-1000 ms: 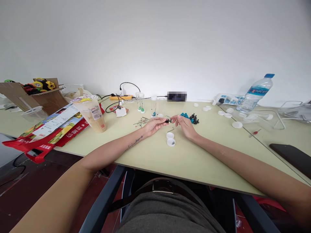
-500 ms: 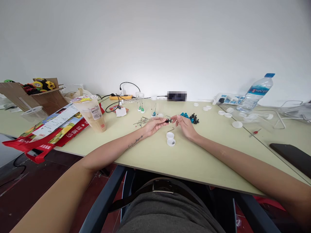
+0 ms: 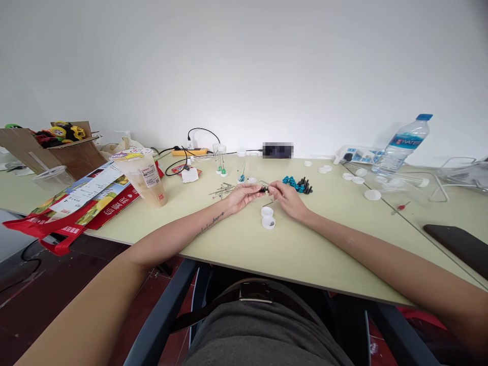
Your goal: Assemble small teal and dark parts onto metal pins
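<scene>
- Pinched a small black part (image 3: pixel 263 189) between fingertips of left hand (image 3: pixel 241 196) and right hand (image 3: pixel 288 198), just above the table (image 3: pixel 236 239).
- Sat just near of the hands: two white caps (image 3: pixel 267 217).
- Lay just far-right: pile of blue and black pieces (image 3: pixel 298 184).
- Stood well left: iced drink cup (image 3: pixel 144 178).

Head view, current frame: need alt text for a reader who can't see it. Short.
A person's left hand and right hand meet over a pale green table, pinching a small black part between them. Two white caps lie just below the hands, with blue and black parts behind them, an iced drink cup to the left and a water bottle to the right.
</scene>
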Demonstrator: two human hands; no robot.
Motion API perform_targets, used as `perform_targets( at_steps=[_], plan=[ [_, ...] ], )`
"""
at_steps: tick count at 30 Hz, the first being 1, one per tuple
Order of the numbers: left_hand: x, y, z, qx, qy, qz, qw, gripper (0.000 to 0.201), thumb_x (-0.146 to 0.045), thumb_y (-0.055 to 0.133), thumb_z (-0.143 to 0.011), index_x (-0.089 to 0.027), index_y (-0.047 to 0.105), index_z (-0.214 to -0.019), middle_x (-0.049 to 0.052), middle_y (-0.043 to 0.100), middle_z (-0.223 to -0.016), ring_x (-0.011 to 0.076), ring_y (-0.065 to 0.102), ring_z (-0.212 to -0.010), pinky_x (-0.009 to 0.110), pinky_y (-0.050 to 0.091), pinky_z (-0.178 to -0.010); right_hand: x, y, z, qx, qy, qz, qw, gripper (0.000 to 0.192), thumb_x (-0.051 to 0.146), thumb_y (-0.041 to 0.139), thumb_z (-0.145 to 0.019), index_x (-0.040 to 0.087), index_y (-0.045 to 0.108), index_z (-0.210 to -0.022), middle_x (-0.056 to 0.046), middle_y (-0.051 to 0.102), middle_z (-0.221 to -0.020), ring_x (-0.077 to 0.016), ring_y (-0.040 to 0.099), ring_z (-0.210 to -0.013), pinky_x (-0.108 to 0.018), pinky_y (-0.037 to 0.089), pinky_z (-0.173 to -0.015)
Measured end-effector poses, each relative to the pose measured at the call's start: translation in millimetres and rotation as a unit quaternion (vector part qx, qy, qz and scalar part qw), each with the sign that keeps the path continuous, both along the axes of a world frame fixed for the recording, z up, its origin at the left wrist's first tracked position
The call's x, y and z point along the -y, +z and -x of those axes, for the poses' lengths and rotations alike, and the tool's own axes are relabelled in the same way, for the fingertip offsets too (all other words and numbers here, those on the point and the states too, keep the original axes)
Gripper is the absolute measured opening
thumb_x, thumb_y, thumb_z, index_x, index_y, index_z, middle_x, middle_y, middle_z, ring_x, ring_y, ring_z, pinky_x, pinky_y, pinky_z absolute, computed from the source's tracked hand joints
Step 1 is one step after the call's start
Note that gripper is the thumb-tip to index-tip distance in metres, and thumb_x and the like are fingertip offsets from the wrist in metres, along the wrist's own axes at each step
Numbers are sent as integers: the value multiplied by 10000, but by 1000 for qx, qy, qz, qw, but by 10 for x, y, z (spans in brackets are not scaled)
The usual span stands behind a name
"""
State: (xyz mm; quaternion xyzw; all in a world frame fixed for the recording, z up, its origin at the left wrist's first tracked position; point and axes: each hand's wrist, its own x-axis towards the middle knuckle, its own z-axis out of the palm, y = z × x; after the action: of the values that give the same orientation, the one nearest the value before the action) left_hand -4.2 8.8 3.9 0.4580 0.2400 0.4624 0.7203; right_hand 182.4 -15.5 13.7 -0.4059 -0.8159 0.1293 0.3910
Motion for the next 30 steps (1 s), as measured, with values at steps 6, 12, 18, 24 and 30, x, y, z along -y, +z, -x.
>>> perform_targets(
  at_steps=[6, 12, 18, 24, 30],
  plan=[
    [2, 7, 0, 3, 7, 7, 1000, 100, -91, 633, -717, -67, 664, -808, 60, 680, -782, 93, 643, -724, 208, 480, -827, 14, 1, 6, 11, 3, -37, 999, 268, 431, 445, -862, 207, 528, -985, -41, 609, -850, -164, 539, -726, -277, 404, -630],
    [5, 8, -2, 1, 2, 2, 1000, 106, -99, 636, -716, -63, 665, -812, 75, 682, -816, 113, 647, -768, 231, 471, -853, 4, 6, -3, 24, -3, -18, 1000, 309, 432, 344, -905, 201, 547, -873, -27, 610, -791, -145, 527, -665, -274, 390, -613],
    [-9, -6, 0, 4, -1, 0, 1000, 105, -99, 638, -714, -64, 668, -809, 63, 682, -787, 104, 648, -745, 202, 480, -817, 33, 20, 4, 27, -4, -38, 999, 266, 429, 409, -881, 207, 546, -937, -28, 607, -842, -149, 534, -702, -271, 394, -633],
    [1, 2, -2, 2, 6, 4, 1000, 97, -95, 631, -720, -66, 666, -806, 64, 684, -789, 111, 651, -756, 210, 479, -826, 25, 23, -3, 3, -15, -29, 999, 331, 461, 347, -899, 195, 543, -901, -34, 598, -832, -143, 515, -665, -274, 383, -624],
    [-20, -21, -1, 6, -1, -2, 1000, 114, -110, 645, -711, -70, 671, -814, 56, 685, -796, 114, 653, -758, 188, 485, -799, 26, 28, -9, 7, -3, -47, 999, 421, 444, 254, -928, 189, 551, -773, -36, 565, -730, -158, 518, -690, -289, 382, -670]
  ],
)
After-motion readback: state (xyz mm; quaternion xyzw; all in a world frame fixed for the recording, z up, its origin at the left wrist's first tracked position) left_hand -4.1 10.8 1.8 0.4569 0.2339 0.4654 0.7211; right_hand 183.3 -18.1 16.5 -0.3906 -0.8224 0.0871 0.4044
